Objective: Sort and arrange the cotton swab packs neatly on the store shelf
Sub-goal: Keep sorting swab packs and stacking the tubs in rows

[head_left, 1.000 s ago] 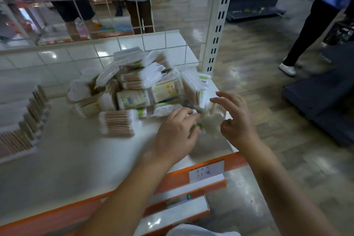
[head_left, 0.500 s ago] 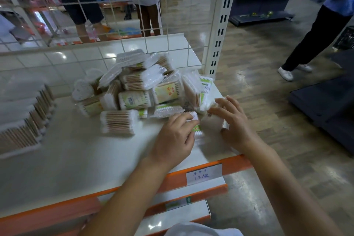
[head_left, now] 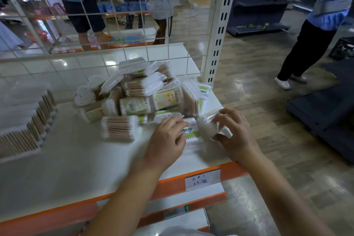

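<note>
White shelving with an orange front lip runs across your view, a wire grid panel (head_left: 118, 25) standing behind the shelf (head_left: 80, 163) and other people on the shop floor beyond it. On the left part of the shelf a row of cotton swab packs (head_left: 24, 128) already stands in line, slightly blurred, so that portion looks finished. Most of the work is still ahead of you, by my reading: a loose pile of cotton swab packs (head_left: 138, 92) lies heaped in the middle and toward the right end, packs lying at all angles on top of each other, and one clear pack (head_left: 118, 127) lies alone just in front of the heap. Your left hand (head_left: 166, 142) rests with curled fingers on a green-labelled pack (head_left: 191, 132) lying flat near the shelf's right front corner. Your right hand (head_left: 233, 132) curls its fingers and thumb around a clear round-ended pack (head_left: 206, 125) right beside it, touching the green-labelled one. A handwritten price tag (head_left: 202, 180) sits on the orange lip below.
</note>
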### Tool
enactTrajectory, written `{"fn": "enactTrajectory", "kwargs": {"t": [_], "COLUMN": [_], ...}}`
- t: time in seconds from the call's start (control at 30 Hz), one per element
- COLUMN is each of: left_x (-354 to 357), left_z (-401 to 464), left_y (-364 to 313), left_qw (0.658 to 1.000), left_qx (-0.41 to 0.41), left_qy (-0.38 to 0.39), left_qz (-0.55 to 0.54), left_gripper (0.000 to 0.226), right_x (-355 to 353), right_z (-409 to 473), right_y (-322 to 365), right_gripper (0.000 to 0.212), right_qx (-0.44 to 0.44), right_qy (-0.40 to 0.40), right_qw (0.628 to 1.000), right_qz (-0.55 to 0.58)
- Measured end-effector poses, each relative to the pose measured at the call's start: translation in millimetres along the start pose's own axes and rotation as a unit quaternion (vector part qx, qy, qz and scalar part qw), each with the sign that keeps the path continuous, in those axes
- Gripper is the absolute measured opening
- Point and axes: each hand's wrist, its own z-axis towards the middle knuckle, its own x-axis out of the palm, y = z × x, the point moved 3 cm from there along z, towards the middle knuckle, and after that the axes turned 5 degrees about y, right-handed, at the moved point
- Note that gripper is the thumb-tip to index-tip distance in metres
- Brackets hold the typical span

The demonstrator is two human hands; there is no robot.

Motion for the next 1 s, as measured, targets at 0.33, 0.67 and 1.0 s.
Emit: {"fn": "enactTrajectory", "kwargs": {"t": [0.33, 0.67, 1.0], "left_x": [-3, -20, -50], "left_z": [-3, -8, -23], "left_y": [-2, -23, -23], "left_qw": [0.996, 0.929, 0.889], "left_qx": [-0.044, -0.145, -0.163], "left_qy": [0.028, 0.071, 0.059], "left_qz": [-0.073, -0.333, -0.424], "left_gripper": [0.035, 0.048, 0.060], "right_x": [-6, -17, -14], "right_z": [-6, 0, 12], "right_y": [26, 74, 112], "right_gripper": [0.039, 0.032, 0.030], "right_qx": [0.038, 0.173, 0.241], "right_qy": [-0.039, -0.037, -0.005], "right_qw": [0.995, 0.927, 0.847], "right_qz": [0.081, 0.330, 0.474]}}
